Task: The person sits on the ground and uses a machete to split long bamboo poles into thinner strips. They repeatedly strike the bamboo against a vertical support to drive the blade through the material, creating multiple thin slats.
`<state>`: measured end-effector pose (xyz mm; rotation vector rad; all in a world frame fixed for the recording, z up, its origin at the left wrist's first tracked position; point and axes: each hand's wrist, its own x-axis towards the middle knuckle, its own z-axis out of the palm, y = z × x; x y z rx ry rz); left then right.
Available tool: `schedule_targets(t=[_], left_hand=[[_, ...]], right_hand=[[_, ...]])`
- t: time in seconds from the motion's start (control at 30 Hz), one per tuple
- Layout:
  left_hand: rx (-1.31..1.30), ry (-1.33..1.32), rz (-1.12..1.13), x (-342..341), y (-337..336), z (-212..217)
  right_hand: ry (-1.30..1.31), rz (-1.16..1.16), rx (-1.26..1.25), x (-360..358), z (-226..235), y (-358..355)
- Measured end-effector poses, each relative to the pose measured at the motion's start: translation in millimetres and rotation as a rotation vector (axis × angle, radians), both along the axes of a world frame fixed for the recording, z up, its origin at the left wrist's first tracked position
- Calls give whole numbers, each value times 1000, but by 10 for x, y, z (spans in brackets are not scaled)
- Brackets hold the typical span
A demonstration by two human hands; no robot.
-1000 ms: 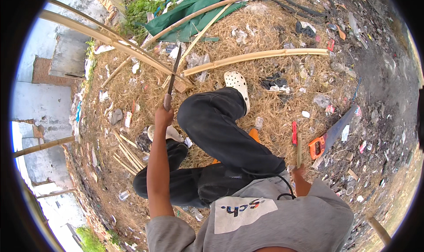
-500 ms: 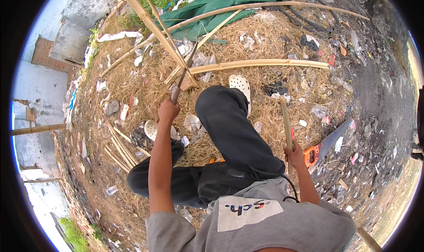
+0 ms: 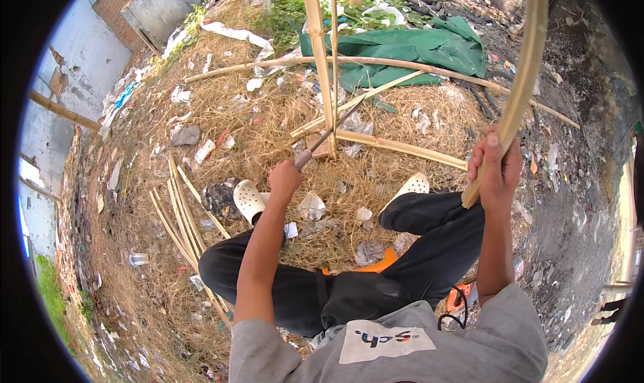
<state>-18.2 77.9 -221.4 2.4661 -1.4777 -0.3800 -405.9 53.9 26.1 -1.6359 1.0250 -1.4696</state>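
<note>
My left hand (image 3: 286, 180) is closed round the wooden handle of a long-bladed knife (image 3: 303, 159). Its dark blade points up and to the right, crossing the lower part of an upright bamboo strip (image 3: 318, 61); whether it touches cannot be told. A thinner strip (image 3: 334, 41) stands close beside that one. Both reach down to a small wooden block (image 3: 320, 145) on the ground. In my right hand (image 3: 495, 168), raised above my right knee, is a bamboo piece (image 3: 520, 88), gripped near its lower end and tilted upward beyond the picture's top.
Bamboo strips (image 3: 180, 205) lie by my left knee, and a split length (image 3: 402, 148) lies ahead. A long pole (image 3: 402, 64) crosses the far ground near a green sheet (image 3: 416, 51). An orange saw handle (image 3: 459, 297) shows by my right thigh. Litter covers the dry straw.
My right hand has risen from beside my thigh, lifting the bamboo piece. My right leg has swung outward to the right. My left hand still holds the knife by the upright strips.
</note>
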Motion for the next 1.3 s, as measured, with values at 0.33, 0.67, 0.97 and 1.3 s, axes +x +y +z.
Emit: schedule_targets(t=[0.33,0.67,0.97,1.3], left_hand=[[-48,103,7,156,-83,-131],[-36,185,58,-96,-56,-170],[-76,177,117,6,293,56],[-76,88,172,287,748,143]], right_hand=[[490,215,690,1280,-2542,-933],[775,-328,441,-267,-2838,-1319],[1280,-502,754,-1321,-3667,-988],[1190,-82,473,-351,-3666,-808]])
